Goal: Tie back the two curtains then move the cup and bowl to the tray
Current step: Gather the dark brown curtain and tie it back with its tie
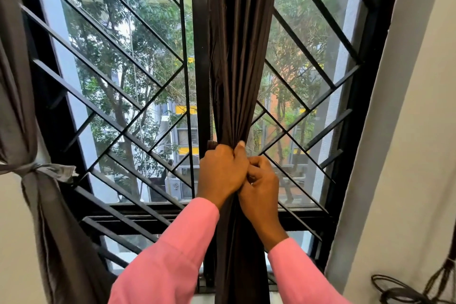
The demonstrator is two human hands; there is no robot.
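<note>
Left hand [222, 170] and right hand [261, 180] grip dark curtain [239, 57] before window grille [111, 76].

Reference object: the dark curtain [240, 57], which hangs gathered into a narrow column before the window's central post. At its waist I see the left hand [222, 173] wrapped round the folds from the left, thumb raised against the fabric. The right hand [261, 180] touches it on the right, fingers curled into the same folds. Both arms, in pink sleeves [177, 249], reach up from below. Behind the curtain, on both sides, runs a black window grille [111, 69] of diagonal bars. Far to its left hangs a grey curtain [19, 106], cinched by a knotted grey tie [37, 168]. To its right stands a white wall [407, 131], with dark cables [399, 289] low against it.
</note>
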